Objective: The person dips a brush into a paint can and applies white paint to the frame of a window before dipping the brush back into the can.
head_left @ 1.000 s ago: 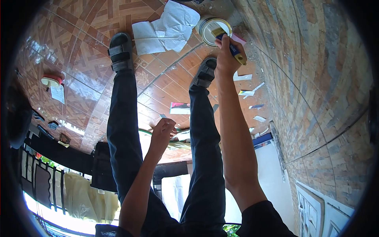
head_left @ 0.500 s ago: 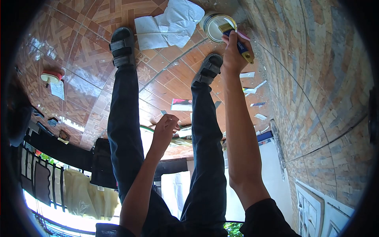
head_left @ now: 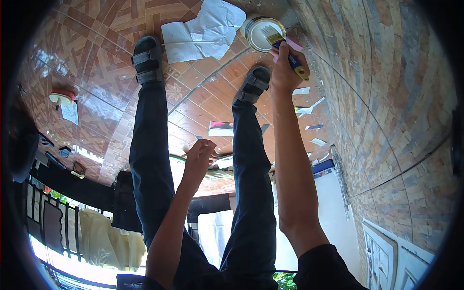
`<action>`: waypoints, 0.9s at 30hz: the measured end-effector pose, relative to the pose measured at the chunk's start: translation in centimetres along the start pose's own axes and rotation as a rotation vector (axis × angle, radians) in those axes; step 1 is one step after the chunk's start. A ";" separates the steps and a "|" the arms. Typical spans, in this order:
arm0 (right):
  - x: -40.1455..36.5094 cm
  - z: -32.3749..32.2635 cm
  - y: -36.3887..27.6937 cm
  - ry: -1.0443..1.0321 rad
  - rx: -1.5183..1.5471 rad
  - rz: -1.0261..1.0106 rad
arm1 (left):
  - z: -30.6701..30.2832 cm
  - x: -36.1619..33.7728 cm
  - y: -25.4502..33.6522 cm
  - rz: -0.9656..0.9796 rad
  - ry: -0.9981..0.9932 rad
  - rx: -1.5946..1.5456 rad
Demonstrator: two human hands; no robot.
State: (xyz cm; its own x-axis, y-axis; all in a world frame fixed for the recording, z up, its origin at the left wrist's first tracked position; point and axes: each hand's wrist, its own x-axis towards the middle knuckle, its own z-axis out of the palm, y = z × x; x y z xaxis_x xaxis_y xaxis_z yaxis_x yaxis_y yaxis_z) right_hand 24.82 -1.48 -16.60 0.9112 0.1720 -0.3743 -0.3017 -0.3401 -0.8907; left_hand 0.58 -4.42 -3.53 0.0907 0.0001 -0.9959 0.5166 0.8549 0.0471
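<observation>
My right hand (head_left: pixel 287 70) grips a paintbrush (head_left: pixel 295 64) by its blue and yellow handle, fingers wrapped round it. The bristles, whitish at the tips, reach over the mouth of a round can of white paint (head_left: pixel 258 44) on the tiled floor. Behind those fingers a pink flat piece (head_left: pixel 295 45) shows beside the can. My left hand (head_left: pixel 199 155) hangs between the legs with loosely curled fingers and nothing in it. Crumpled white paper sheets (head_left: pixel 208 36) lie on the floor left of the can.
A stone-patterned wall (head_left: pixel 367 96) rises close on the right. Scraps of paper (head_left: pixel 302 91) lie along its base. My sandalled feet (head_left: pixel 147 60) stand on the tiles. A printed sheet (head_left: pixel 221 128) lies between the legs, and a red and white object (head_left: pixel 63 96) at the far left.
The brush has shifted slightly left over the can, and its bristle tips now look whiter. My left hand's fingers have curled in a little more.
</observation>
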 end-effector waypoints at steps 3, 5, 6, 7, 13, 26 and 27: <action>0.5 1.6 0.2 -0.018 0.073 -0.050 | 0.0 -0.1 0.1 0.002 -0.001 0.018; 0.8 1.9 -0.2 -0.002 0.065 -0.021 | 0.1 -0.1 0.1 0.015 -0.007 0.021; 0.9 1.9 -0.4 0.011 0.056 0.001 | 0.1 0.0 0.1 0.013 -0.009 0.022; 0.7 1.7 -0.6 0.023 0.055 -0.009 | 0.0 0.0 0.0 0.003 -0.003 0.020; -1.0 -1.7 -0.6 0.021 0.004 0.011 | 0.0 0.1 0.1 0.025 -0.008 0.005; -2.9 -3.2 0.5 0.150 0.012 0.086 | -0.2 0.3 -0.4 0.024 -0.013 0.011; -2.7 -2.9 0.7 0.141 0.058 0.090 | -0.2 0.2 -0.4 0.026 -0.010 0.013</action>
State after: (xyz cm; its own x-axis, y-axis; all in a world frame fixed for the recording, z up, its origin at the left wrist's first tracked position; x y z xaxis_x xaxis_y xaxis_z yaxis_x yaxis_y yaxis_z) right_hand 22.94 -4.84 -15.50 0.9090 0.0107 -0.4167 -0.3955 -0.2937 -0.8702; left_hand 0.20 -4.69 -3.79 0.1126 0.0166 -0.9935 0.5252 0.8478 0.0737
